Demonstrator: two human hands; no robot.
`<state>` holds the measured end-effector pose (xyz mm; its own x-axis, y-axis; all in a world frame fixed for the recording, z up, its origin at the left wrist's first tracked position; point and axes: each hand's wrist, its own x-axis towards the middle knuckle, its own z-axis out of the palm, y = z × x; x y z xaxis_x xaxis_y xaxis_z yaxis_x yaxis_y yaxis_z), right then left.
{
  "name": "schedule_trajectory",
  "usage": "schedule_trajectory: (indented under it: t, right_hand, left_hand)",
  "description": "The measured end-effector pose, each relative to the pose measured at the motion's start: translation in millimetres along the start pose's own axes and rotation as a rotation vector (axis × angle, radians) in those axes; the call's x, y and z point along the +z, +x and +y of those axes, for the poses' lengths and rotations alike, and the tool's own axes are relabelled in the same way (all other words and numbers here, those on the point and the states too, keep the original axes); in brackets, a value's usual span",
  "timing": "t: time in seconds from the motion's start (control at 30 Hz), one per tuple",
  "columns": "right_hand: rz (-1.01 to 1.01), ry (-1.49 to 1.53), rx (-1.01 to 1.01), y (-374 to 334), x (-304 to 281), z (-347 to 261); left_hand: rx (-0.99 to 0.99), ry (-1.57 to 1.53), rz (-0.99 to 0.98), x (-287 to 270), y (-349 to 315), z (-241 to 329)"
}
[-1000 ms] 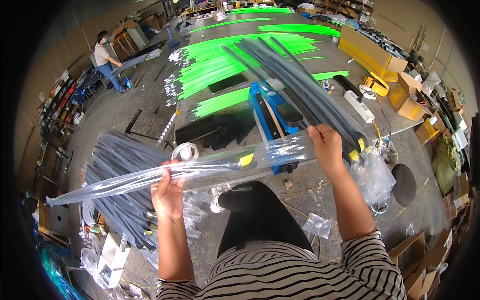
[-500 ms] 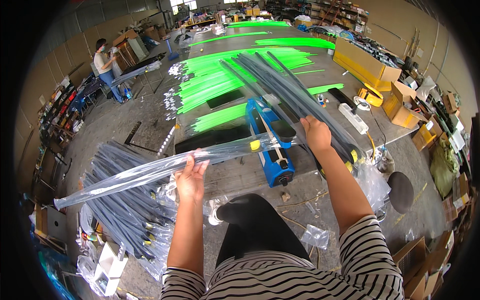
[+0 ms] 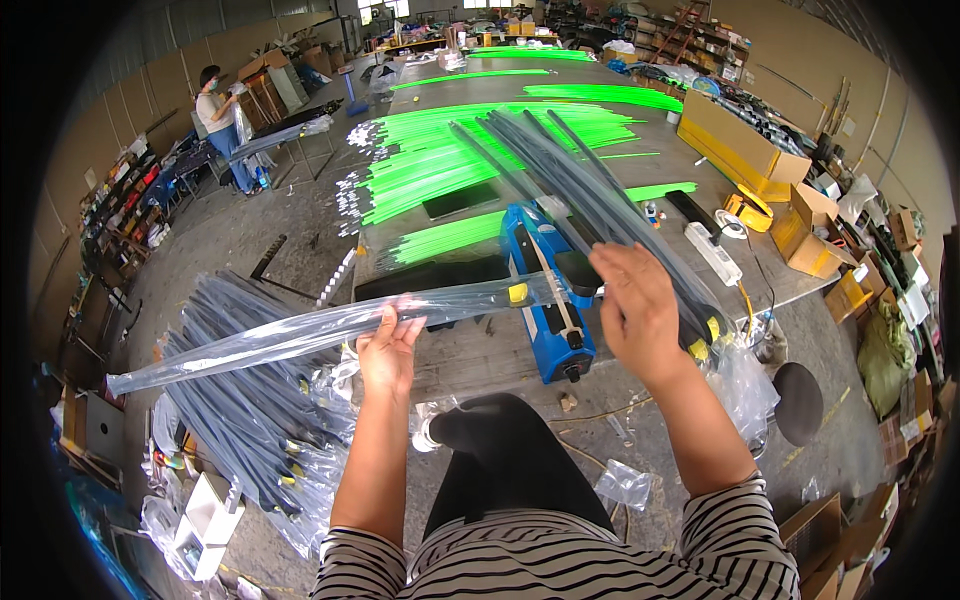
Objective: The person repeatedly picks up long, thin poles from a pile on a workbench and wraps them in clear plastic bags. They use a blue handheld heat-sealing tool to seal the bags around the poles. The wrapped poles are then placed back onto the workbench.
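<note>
My left hand (image 3: 388, 350) grips a long clear plastic sleeve (image 3: 300, 328) that holds a grey rod with a yellow end cap (image 3: 517, 293). The sleeve runs from the far left to the blue heat sealer (image 3: 548, 300) on the table edge, and its open end lies across the sealer's bar. My right hand (image 3: 640, 315) rests on the sealer's black handle and the sleeve's end there. A bundle of grey rods (image 3: 590, 200) lies on the table just beyond my right hand.
Bright green strips (image 3: 470, 150) cover the long table (image 3: 480, 350). Bagged grey rods (image 3: 250, 400) are piled on the floor at left. Cardboard boxes (image 3: 740, 145) stand at right, and a black stool (image 3: 798, 400) too. Another person (image 3: 222, 125) works at the far left.
Both my hands have carried the sleeve forward and to the right, so its end now lies on the sealer. My right hand has come down onto the sealer's handle.
</note>
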<state>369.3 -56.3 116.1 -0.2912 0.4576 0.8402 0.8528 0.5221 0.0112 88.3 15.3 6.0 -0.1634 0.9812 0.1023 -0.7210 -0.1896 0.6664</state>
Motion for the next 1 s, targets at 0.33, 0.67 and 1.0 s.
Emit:
schedule_trajectory:
  t: [0.33, 0.67, 1.0]
  right_hand:
    - [-0.082, -0.036, -0.008, -27, 8, -3]
    - [-0.067, 0.016, 0.024, -45, 18, -4]
    - [0.043, 0.026, 0.099, -63, 36, -11]
  left_hand:
    - [-0.024, 0.014, -0.021, -3, 4, -5]
    - [-0.028, 0.043, -0.012, -1, 4, -6]
    - [-0.039, 0.034, -0.014, -5, 5, -8]
